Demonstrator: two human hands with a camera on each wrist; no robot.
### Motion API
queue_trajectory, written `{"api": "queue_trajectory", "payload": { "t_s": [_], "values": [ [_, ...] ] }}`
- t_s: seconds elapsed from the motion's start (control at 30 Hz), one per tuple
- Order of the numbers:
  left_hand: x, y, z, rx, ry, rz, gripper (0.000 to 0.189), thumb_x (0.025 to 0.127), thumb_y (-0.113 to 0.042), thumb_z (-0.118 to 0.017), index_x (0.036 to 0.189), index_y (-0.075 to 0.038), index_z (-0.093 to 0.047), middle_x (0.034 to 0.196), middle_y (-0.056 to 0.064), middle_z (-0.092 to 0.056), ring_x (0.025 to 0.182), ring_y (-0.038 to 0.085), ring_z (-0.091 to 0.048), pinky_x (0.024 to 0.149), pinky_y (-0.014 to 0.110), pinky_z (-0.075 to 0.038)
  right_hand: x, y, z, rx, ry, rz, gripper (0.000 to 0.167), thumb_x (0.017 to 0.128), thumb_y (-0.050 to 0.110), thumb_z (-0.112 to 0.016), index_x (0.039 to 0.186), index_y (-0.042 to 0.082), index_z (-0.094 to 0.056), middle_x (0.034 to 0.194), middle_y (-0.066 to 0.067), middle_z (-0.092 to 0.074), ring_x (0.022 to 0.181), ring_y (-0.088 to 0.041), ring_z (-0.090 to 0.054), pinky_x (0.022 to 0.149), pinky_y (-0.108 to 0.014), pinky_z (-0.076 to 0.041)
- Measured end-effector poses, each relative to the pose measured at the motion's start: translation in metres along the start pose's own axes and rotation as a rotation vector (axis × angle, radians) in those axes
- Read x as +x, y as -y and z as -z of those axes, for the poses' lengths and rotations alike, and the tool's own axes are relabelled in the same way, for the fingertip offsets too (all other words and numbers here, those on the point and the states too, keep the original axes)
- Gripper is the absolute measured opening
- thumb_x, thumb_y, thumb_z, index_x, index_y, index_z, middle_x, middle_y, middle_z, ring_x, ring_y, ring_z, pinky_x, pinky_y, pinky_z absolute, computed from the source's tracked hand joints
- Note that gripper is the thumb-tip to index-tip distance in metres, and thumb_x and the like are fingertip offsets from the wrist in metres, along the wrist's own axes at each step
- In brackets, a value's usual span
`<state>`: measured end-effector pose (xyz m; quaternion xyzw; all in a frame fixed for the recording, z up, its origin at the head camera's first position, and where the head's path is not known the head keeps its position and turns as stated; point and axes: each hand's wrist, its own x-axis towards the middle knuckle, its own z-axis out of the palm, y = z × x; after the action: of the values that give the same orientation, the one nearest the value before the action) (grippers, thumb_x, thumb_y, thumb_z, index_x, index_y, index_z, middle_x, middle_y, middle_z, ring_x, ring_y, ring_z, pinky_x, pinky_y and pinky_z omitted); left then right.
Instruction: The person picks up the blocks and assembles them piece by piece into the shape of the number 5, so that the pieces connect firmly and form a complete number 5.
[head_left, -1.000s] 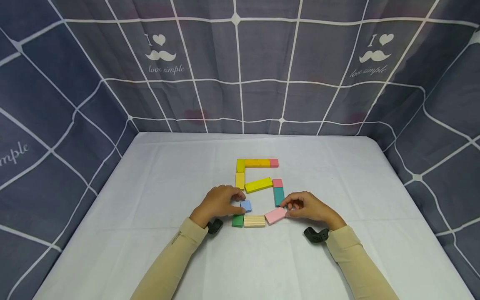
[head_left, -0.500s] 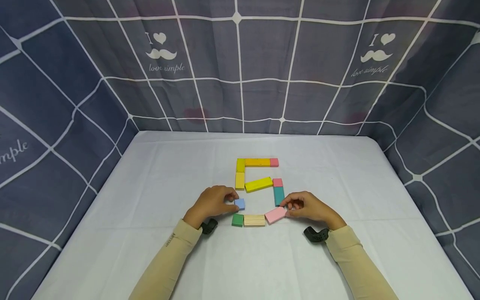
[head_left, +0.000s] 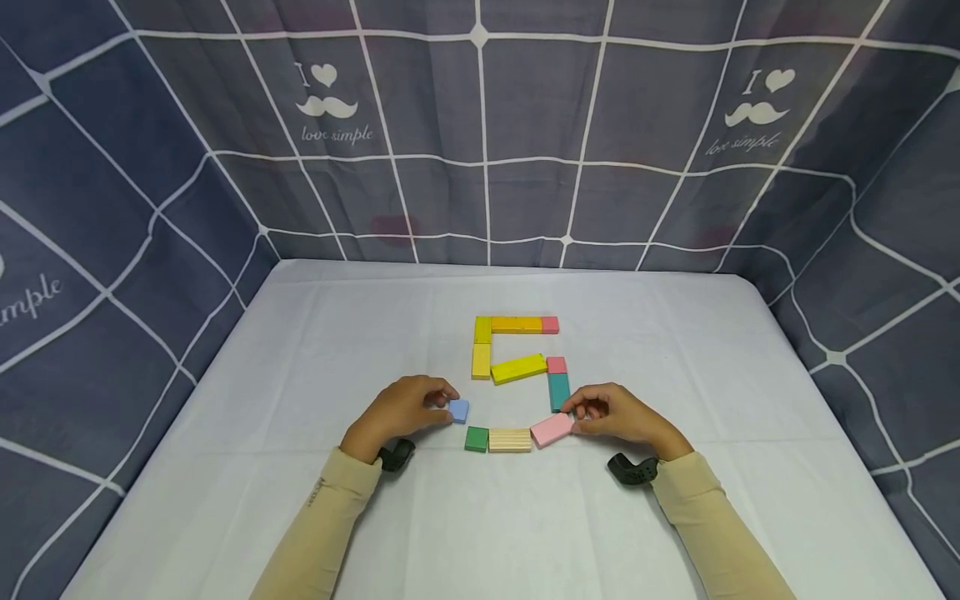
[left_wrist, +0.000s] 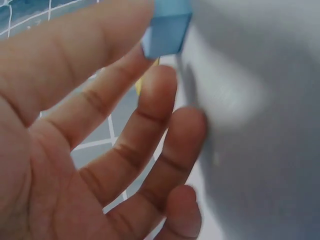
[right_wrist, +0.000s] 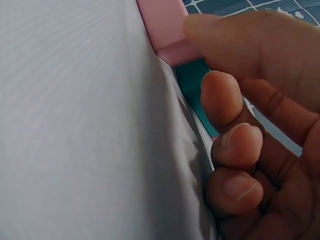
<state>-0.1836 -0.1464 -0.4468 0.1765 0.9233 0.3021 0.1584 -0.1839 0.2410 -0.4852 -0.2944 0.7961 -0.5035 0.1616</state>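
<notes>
My left hand (head_left: pixel 401 410) pinches a small blue block (head_left: pixel 459 411) between thumb and forefinger, off to the left of the other blocks. In the left wrist view the blue block (left_wrist: pixel 169 30) sits at the fingertips and the other fingers hang loosely curled. My right hand (head_left: pixel 618 414) holds the right end of a pink block (head_left: pixel 551 430) that lies slanted on the table. The right wrist view has the thumb against the pink block (right_wrist: pixel 165 25), a teal block (right_wrist: pixel 192 85) just behind it. The forefinger is partly hidden there.
Yellow blocks (head_left: pixel 517 325) and small red blocks (head_left: pixel 556 364) form the upper part of a curved outline, with a teal block (head_left: pixel 558 392) at right. Along the bottom lie a green block (head_left: pixel 476 439) and a wooden block (head_left: pixel 510 440). Grid-patterned curtains (head_left: pixel 525 108) surround the white table (head_left: pixel 337 317).
My left hand has moved left with the blue block, away from the spot above the green block. My right hand and the pink block have stayed in place.
</notes>
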Motion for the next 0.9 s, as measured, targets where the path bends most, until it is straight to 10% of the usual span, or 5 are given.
{"api": "queue_trajectory", "payload": {
  "t_s": [0.9],
  "values": [
    [-0.002, -0.0005, 0.0028, -0.122, 0.133, -0.106, 0.026, 0.095, -0.001, -0.08, 0.119, -0.007, -0.08, 0.108, 0.001, -0.074, 0.1, 0.016, -0.064, 0.09, 0.032, -0.054, -0.0032, -0.0038, 0.0003, -0.001, -0.006, -0.038, 0.02, 0.093, -0.003, -0.081, 0.112, -0.005, -0.076, 0.089, 0.001, -0.062, 0.073, -0.005, -0.045, 0.066, -0.019, -0.037]
  ]
}}
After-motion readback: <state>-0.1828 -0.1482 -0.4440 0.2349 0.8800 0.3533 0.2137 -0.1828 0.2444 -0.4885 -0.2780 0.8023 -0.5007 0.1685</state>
